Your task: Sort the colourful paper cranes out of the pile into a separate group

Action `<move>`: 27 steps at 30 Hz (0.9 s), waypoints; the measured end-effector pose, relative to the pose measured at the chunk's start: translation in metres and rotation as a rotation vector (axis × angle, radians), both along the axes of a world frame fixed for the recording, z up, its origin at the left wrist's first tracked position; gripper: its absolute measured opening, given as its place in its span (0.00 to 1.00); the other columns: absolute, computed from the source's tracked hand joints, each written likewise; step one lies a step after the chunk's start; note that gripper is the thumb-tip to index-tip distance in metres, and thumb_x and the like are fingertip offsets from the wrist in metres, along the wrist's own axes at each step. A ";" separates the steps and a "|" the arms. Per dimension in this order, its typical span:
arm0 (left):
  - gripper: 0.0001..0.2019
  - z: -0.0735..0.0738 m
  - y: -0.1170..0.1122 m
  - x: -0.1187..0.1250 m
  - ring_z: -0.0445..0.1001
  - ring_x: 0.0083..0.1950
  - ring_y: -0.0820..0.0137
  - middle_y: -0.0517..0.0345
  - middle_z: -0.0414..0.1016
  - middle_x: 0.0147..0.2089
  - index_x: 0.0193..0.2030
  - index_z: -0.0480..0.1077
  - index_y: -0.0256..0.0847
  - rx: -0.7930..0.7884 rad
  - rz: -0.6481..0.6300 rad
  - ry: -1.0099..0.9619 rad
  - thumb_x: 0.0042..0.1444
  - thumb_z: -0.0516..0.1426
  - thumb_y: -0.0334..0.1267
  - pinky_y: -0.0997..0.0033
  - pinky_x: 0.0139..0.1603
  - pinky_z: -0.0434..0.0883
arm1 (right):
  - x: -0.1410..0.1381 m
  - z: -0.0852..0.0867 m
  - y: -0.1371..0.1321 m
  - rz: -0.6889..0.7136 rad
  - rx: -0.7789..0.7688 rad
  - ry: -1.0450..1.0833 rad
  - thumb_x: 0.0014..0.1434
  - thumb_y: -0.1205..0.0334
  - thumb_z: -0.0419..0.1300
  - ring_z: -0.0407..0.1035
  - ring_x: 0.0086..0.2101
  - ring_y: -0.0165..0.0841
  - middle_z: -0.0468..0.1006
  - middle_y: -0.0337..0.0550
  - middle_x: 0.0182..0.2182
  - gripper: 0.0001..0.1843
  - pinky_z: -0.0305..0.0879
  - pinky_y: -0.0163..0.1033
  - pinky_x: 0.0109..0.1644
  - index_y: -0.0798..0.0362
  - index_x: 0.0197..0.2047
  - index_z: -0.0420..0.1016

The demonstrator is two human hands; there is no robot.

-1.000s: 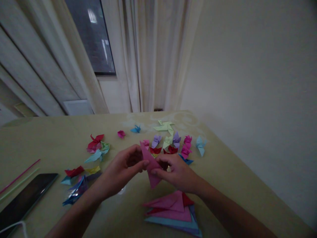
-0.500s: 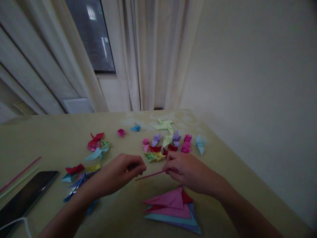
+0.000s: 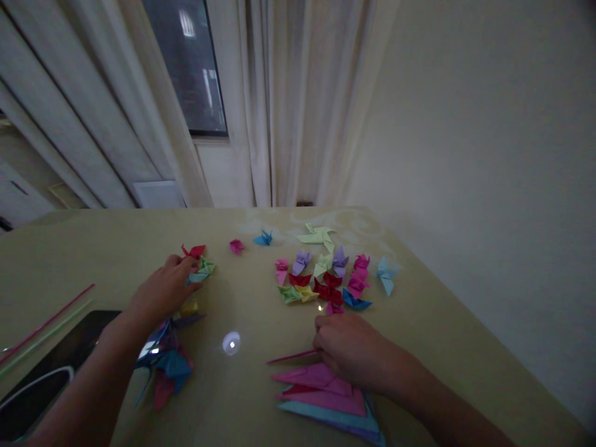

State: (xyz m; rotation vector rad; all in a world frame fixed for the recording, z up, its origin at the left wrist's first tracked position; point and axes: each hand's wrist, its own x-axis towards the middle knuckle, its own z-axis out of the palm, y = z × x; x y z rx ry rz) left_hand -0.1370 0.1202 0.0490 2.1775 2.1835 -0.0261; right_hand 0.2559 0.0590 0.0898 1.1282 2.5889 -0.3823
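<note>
My right hand is closed in a pinch round one end of a thin pink strip, which sticks out to the left. Just below lies a fanned stack of folded paper in pink, red, light blue and purple. Over on the left, my left hand reaches into a small cluster of origami, among it a red crane and a green piece. Its bent fingers touch or cover part of the cluster. The fingertips are partly hidden, so a hold on any piece cannot be made out.
Rows of small origami pieces lie right of centre, with a pale green pinwheel behind. Blue and pink origami sits under my left forearm. At far left are a dark phone, a white cable and two thin strips.
My left hand has moved left and away to the origami cluster. My right hand has come down nearer the folded stack, still holding the pink strip. The view has shifted slightly left.
</note>
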 end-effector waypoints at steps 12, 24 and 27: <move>0.27 0.032 0.000 0.016 0.81 0.44 0.54 0.49 0.84 0.43 0.46 0.77 0.42 0.063 -0.026 -0.594 0.56 0.59 0.65 0.59 0.46 0.76 | 0.000 0.003 -0.001 0.004 -0.086 0.123 0.65 0.54 0.67 0.77 0.36 0.40 0.83 0.50 0.38 0.13 0.59 0.38 0.36 0.56 0.39 0.85; 0.19 0.032 -0.043 0.150 0.75 0.41 0.69 0.56 0.80 0.42 0.48 0.76 0.40 -0.297 -0.372 -1.336 0.66 0.62 0.55 0.72 0.40 0.70 | -0.010 -0.005 0.005 -0.217 0.180 0.919 0.71 0.58 0.66 0.72 0.34 0.33 0.80 0.41 0.39 0.09 0.64 0.36 0.40 0.51 0.50 0.77; 0.17 0.033 -0.049 0.159 0.77 0.46 0.67 0.54 0.81 0.48 0.52 0.75 0.42 -0.320 -0.441 -1.326 0.69 0.59 0.54 0.70 0.44 0.73 | -0.007 -0.002 0.008 -0.172 0.253 0.943 0.72 0.64 0.63 0.72 0.35 0.32 0.78 0.42 0.38 0.03 0.64 0.36 0.40 0.52 0.43 0.78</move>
